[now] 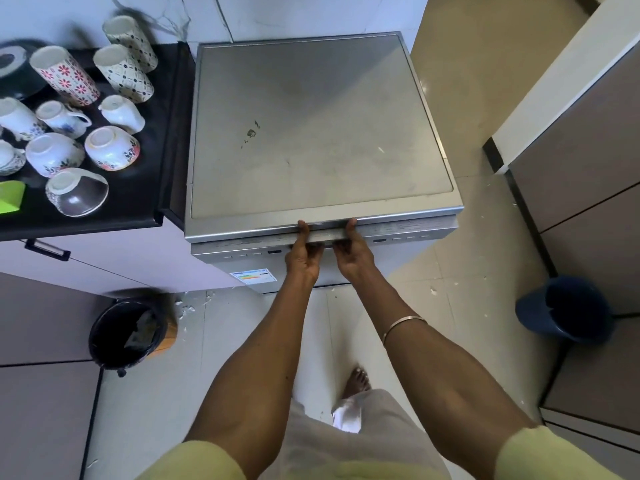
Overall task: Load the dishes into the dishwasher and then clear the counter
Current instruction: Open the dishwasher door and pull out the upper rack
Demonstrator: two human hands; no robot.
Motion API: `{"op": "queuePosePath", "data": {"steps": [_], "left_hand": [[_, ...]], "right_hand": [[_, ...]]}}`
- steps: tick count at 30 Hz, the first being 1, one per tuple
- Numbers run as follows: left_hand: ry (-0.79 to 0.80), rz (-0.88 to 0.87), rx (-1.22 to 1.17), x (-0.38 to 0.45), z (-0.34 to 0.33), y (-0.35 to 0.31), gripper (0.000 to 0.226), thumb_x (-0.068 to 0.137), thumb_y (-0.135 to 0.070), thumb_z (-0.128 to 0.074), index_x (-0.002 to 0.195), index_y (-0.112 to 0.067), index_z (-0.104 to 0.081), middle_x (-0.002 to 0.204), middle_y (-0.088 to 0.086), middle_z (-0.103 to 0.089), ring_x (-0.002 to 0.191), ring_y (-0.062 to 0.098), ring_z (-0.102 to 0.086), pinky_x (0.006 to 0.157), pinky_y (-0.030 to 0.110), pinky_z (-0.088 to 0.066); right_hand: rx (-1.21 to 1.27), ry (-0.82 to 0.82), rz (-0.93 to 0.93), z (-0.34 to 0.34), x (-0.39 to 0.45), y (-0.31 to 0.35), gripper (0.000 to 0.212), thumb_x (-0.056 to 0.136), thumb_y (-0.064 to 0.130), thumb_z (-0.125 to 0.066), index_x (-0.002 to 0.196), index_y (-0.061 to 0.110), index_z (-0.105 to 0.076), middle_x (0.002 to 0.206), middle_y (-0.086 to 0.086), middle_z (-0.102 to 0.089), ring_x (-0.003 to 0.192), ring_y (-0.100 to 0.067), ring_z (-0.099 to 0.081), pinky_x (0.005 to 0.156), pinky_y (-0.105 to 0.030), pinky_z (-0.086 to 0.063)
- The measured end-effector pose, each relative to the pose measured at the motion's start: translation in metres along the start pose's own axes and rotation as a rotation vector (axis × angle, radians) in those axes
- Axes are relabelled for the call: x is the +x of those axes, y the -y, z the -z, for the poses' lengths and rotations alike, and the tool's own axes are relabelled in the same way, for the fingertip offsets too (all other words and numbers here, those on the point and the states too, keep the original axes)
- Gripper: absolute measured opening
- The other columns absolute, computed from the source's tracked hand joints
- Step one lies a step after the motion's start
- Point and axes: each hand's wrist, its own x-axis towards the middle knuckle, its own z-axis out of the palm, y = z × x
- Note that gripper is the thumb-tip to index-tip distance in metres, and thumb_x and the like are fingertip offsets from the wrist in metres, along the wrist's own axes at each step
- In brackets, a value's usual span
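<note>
The fingers (304, 226) of the left hand (302, 258) and right hand (352, 256) are curled around the door's top edge (325, 233), side by side at its middle. That edge runs left-right across the dishwasher (311, 133), so the door is judged to swing toward the person. The cups (112, 148) are left on the surface (145, 216), nearer the left hand.
</note>
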Motion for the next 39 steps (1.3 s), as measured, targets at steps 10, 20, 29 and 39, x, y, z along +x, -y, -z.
{"op": "queuePosePath", "data": {"steps": [10, 20, 29, 39], "left_hand": [[-0.171, 0.020, 0.031, -0.025, 0.018, 0.022, 0.062, 0.080, -0.030, -0.080, 0.126, -0.003, -0.049, 0.109, 0.017, -0.067, 0.094, 0.030, -0.067, 0.084, 0.047, -0.059], [-0.605, -0.809, 1.369, -0.046, 0.041, 0.026, 0.090, 0.071, -0.037, -0.084, 0.141, -0.021, -0.030, 0.154, 0.018, -0.026, 0.141, 0.041, -0.025, 0.116, 0.051, -0.025], [-0.271, -0.830, 1.765, -0.042, 0.093, 0.033, 0.052, 0.096, -0.046, -0.052, 0.144, -0.026, -0.046, 0.158, 0.014, -0.028, 0.149, 0.039, -0.005, 0.120, 0.053, -0.012], [-0.136, -0.912, 1.874, -0.080, 0.171, 0.072, 0.051, 0.100, -0.029, -0.052, 0.149, -0.020, -0.040, 0.157, 0.019, -0.029, 0.148, 0.040, -0.013, 0.122, 0.050, -0.011]], "right_hand": [[-0.213, -0.135, 0.014, 0.028, -0.030, -0.012, 0.057, 0.085, 0.034, -0.074, 0.125, 0.000, -0.051, 0.124, -0.020, -0.063, 0.107, -0.030, -0.066, 0.090, -0.040, -0.057], [-1.570, -0.401, 0.851, 0.048, -0.052, -0.001, 0.076, 0.076, 0.013, -0.079, 0.139, 0.023, -0.039, 0.157, -0.008, -0.025, 0.144, -0.031, -0.027, 0.116, -0.043, -0.027], [-2.023, -0.010, 0.830, 0.097, -0.049, 0.014, 0.051, 0.096, 0.034, -0.056, 0.144, 0.024, -0.043, 0.157, -0.009, -0.032, 0.148, -0.035, -0.016, 0.122, -0.045, -0.008], [-1.985, 0.070, 0.811, 0.172, -0.088, -0.017, 0.056, 0.091, 0.016, -0.062, 0.144, 0.022, -0.045, 0.153, -0.011, -0.038, 0.145, -0.040, -0.024, 0.118, -0.055, -0.023]]}}
